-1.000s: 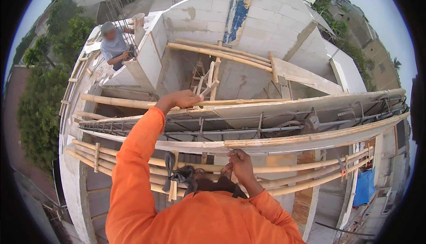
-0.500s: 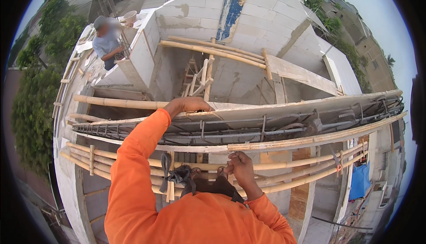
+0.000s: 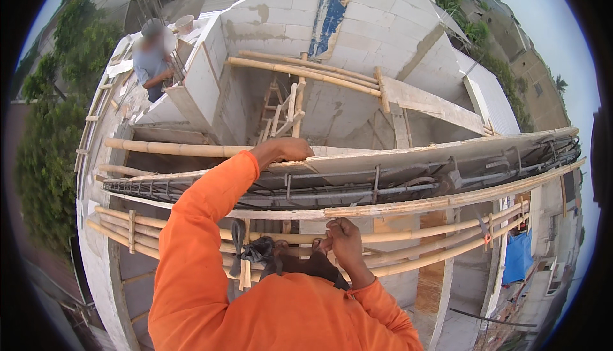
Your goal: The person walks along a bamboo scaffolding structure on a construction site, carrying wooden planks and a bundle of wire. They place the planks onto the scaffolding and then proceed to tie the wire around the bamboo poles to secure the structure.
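A long trough of formwork crosses in front of me, with a cage of steel rebar lying between its two sides. My left hand reaches over to the far formwork board, its fingers bent over the top edge. Close to the near formwork board, just on my side of its edge, my right hand is closed in a pinch. Whatever sits in those fingers is hidden or too small to name. Both arms wear orange sleeves.
Bamboo poles run beneath me, and my feet are among them. A dark bag or cloth hangs there. Beyond are white block walls, more bamboo and a wooden ladder-like frame. Another person works at the far left wall.
My left hand has slid a little to the right along the far board, and its fingers are curled more. My right hand stays almost in place. The view has shifted slightly.
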Motion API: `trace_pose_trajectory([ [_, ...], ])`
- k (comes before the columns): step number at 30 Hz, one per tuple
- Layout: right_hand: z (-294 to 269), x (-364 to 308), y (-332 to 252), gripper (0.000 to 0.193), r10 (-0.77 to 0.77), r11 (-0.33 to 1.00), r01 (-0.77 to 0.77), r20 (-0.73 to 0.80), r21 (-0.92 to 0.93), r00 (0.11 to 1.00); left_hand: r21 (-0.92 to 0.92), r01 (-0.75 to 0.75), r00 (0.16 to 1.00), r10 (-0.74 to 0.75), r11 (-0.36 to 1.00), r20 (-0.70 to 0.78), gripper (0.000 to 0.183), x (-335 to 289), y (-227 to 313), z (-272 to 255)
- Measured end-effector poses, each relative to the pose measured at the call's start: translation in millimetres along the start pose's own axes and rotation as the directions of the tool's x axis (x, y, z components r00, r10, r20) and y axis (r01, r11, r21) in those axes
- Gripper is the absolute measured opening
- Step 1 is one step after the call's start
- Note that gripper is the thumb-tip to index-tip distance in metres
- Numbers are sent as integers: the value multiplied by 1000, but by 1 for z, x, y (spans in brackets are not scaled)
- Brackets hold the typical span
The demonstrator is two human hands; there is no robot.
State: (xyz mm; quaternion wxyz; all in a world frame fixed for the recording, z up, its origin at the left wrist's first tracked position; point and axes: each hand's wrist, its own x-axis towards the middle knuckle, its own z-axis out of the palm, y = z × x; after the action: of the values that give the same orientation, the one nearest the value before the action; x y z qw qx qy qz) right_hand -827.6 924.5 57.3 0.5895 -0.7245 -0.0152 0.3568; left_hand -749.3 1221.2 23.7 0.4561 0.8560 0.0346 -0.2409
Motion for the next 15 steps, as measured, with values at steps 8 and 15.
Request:
trace_pose_trajectory([
  [8, 1, 1, -1, 22, -9, 1000, 9, 3, -2, 1000, -374, -85, 984, 20, 924, -175, 31, -30, 19, -3],
  [15, 0, -1, -4, 24, 12, 1000, -12, 18, 1, 1000, -294, -111, 982, 59, 949, -181, 33, -40, 27, -10],
])
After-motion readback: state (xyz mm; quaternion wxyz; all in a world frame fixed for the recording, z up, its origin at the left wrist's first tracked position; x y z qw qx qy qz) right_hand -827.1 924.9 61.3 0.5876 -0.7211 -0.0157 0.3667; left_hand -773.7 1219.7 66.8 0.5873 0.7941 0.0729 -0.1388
